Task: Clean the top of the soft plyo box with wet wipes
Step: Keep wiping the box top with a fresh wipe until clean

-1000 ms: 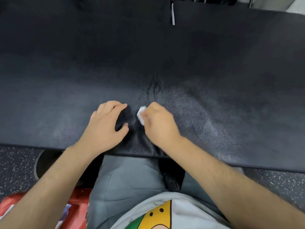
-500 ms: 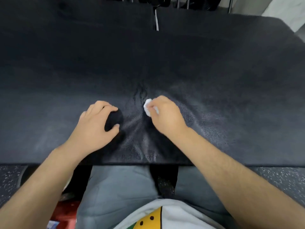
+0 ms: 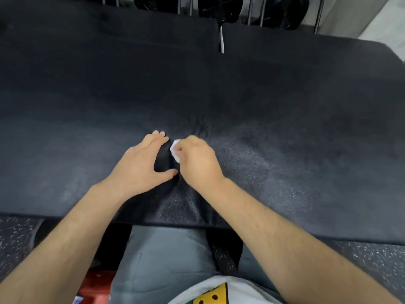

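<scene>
Right hand (image 3: pixel 199 163) is sitting closer to left hand (image 3: pixel 142 163) than before, fingers (image 3: pixel 188 140) clamping the wipe (image 3: pixel 174 151) on the box (image 3: pixel 285 110) top near its front edge. Left hand is pressing flat, fingers straight.

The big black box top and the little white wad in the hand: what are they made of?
The big black soft box top looks like vinyl or faux leather over foam: fine pebbled grain, dull sheen, and it wrinkles where pressed. The little white crumpled wad, pinched in the right hand, looks like thin wipe cloth or paper; too small to be sure.
</scene>
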Available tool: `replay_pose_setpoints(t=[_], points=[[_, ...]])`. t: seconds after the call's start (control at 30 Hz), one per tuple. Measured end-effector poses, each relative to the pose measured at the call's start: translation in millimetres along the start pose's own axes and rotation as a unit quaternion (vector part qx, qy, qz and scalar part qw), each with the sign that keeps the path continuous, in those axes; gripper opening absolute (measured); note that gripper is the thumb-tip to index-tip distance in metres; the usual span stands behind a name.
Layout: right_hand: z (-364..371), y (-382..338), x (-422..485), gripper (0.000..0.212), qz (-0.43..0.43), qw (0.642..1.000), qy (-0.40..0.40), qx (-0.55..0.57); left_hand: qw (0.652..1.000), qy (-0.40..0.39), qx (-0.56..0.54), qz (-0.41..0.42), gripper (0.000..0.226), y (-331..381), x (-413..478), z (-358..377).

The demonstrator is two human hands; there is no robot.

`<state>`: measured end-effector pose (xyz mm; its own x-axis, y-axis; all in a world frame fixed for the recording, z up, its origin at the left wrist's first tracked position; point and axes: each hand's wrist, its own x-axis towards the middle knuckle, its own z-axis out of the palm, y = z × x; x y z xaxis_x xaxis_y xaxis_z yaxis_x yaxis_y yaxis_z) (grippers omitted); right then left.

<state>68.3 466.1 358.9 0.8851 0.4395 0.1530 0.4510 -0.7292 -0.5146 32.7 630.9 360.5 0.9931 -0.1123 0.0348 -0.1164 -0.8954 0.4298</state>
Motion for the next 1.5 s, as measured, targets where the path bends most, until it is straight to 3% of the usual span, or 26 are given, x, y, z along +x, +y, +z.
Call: replay_pose_setpoints(t=[0.1,0.27,0.4,0.57,0.67,0.73,0.83,0.87,0.97,1.03,1.13,1.2,1.3,1.37,1.5], points=[[-3.2,0.4,-6.2,0.026,-0.046,0.998,-0.038,-0.004,1.000,-0.006,-0.005,-0.004,0.093,-1.2,1.4,0.7],[-18.2,17.0,45.9,0.032,0.076,0.996,0.029,-0.032,1.000,-0.018,-0.006,-0.015,0.094,0.2,1.3,-4.2],[-3.4,1.4,12.5,0.022,-0.047,0.996,-0.059,-0.043,1.000,-0.013,-0.003,-0.015,0.092,-0.1,0.9,-4.6],[-10.0,2.8,39.6,0.022,0.014,0.998,0.012,-0.055,1.000,-0.014,0.002,-0.023,0.092,2.5,3.3,-6.8],[-5.1,-6.0,28.6,0.018,-0.047,0.994,-0.024,-0.092,1.000,-0.019,0.004,-0.025,0.091,3.7,1.9,-7.1],[-25.9,16.0,38.5,0.024,-0.004,0.994,-0.020,-0.110,0.999,-0.033,0.014,-0.021,0.091,4.2,2.2,-8.3],[-50.9,53.4,57.9,0.025,0.131,0.984,0.044,-0.111,0.998,-0.047,0.022,-0.022,0.091,4.7,3.4,-13.1],[-50.5,50.8,52.3,0.024,0.134,0.983,0.047,-0.115,0.998,-0.053,0.022,-0.023,0.091,5.0,3.9,-13.7],[-32.0,23.3,23.1,0.025,-0.027,0.989,-0.042,-0.136,0.996,-0.071,0.037,-0.036,0.090,7.5,7.4,-18.9],[-35.7,25.6,24.4,0.029,-0.065,0.989,-0.064,-0.116,0.992,-0.088,0.086,-0.039,0.085,10.4,16.0,-28.4],[-48.3,61.1,60.2,0.035,0.088,0.994,0.001,-0.068,0.987,-0.082,0.135,-0.019,0.070,12.1,38.9,-46.5],[-48.7,62.8,63.8,0.034,0.130,0.989,0.036,-0.053,0.989,-0.085,0.125,-0.013,0.079,9.3,52.8,-49.5],[-36.8,41.0,36.4,0.030,0.035,0.998,0.001,-0.048,0.989,-0.113,0.087,-0.023,0.107,5.0,62.9,-39.3],[-33.4,38.1,22.5,0.028,-0.013,0.999,-0.017,-0.024,0.991,-0.112,0.069,-0.028,0.110,2.8,62.9,-32.1],[-33.6,46.5,63.4,0.025,0.035,0.999,-0.008,-0.028,0.993,-0.104,0.043,-0.030,0.107,-0.6,61.2,-30.0]])
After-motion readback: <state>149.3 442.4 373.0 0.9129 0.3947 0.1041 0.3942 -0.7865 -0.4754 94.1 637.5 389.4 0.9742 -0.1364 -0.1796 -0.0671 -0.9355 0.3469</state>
